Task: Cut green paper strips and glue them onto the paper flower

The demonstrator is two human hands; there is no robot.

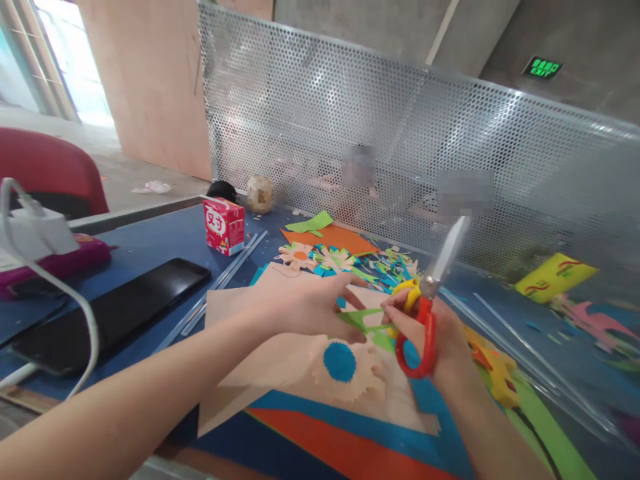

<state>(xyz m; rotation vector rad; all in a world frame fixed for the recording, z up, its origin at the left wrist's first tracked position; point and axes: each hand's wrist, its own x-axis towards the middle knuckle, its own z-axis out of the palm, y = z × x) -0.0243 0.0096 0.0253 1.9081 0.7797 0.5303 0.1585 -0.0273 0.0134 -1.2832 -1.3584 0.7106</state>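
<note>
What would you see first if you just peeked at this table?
The red-and-yellow scissors in the right hand, blades pointing up, at centre right. The left hand beside it pinches a green paper cutout. Below them lies a peach paper flower with a blue centre.

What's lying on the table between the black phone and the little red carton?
In the head view, only bare blue tabletop separates the flat black phone from the small red carton.

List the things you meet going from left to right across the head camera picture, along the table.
White charger → black phone → red carton → left hand → scissors in right hand → yellow foam shape.
</note>
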